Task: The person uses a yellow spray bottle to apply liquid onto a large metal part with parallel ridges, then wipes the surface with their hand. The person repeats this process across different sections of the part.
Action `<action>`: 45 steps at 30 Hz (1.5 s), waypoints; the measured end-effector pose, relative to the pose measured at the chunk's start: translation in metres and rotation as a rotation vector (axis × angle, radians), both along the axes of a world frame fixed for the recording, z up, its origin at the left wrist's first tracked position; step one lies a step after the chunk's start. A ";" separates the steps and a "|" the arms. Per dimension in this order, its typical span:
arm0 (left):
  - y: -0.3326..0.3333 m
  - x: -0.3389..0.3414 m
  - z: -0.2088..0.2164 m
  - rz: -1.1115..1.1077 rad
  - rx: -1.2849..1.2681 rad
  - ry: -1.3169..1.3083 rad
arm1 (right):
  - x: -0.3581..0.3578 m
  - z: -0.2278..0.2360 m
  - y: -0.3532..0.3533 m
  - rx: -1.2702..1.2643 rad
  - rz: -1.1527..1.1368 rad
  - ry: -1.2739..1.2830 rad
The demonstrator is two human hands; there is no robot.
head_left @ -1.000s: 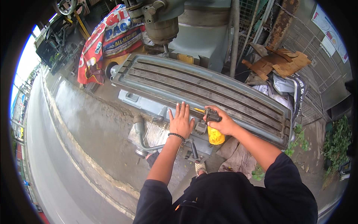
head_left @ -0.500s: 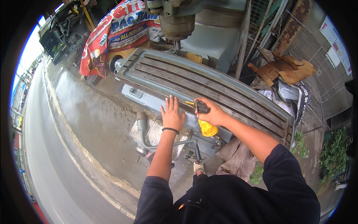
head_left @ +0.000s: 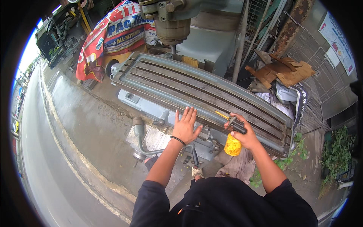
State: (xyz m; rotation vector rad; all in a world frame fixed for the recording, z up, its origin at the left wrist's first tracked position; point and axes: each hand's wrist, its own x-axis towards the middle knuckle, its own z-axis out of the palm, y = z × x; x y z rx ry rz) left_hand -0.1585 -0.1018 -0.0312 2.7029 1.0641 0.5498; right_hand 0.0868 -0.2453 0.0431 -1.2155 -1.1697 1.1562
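Note:
My right hand [head_left: 247, 133] is wrapped round an oil can [head_left: 232, 146] with a yellow body, a dark pump head and a thin yellow spout. The spout points left over the near edge of a long, slotted milling machine table [head_left: 181, 80]. To its left, my left hand [head_left: 185, 126] lies with fingers stretched out against the table's front side, holding nothing. A bent grey crank handle [head_left: 140, 140] sits below that hand, partly hidden by my left forearm. Whether any oil leaves the spout cannot be made out.
Above the table's far side hangs the machine's spindle head [head_left: 172, 32]. A red and white printed tarp [head_left: 113, 36] drapes at the back left. Torn cardboard [head_left: 281, 72] lies at the right, near rusty steel and wire mesh. A crumpled cloth [head_left: 238, 166] is by my feet.
My right hand has moved right along the table edge with the oil can, away from my left hand. My left hand has slid a little right, fingers still stretched out.

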 end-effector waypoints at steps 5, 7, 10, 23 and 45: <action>-0.039 0.043 -0.007 -0.262 0.059 0.013 | 0.017 0.003 -0.073 -0.051 -0.230 0.046; -0.054 0.062 -0.005 -0.327 0.073 0.006 | 0.019 0.008 -0.087 -0.061 -0.259 -0.002; -0.076 0.081 -0.007 -0.423 0.087 -0.029 | 0.018 0.009 -0.094 -0.061 -0.283 -0.034; -0.026 0.038 -0.001 -0.025 0.043 0.064 | -0.006 0.020 -0.055 -0.030 -0.153 -0.034; 0.002 0.031 0.030 -0.102 0.087 -0.039 | -0.015 0.044 -0.029 0.159 -0.365 -0.052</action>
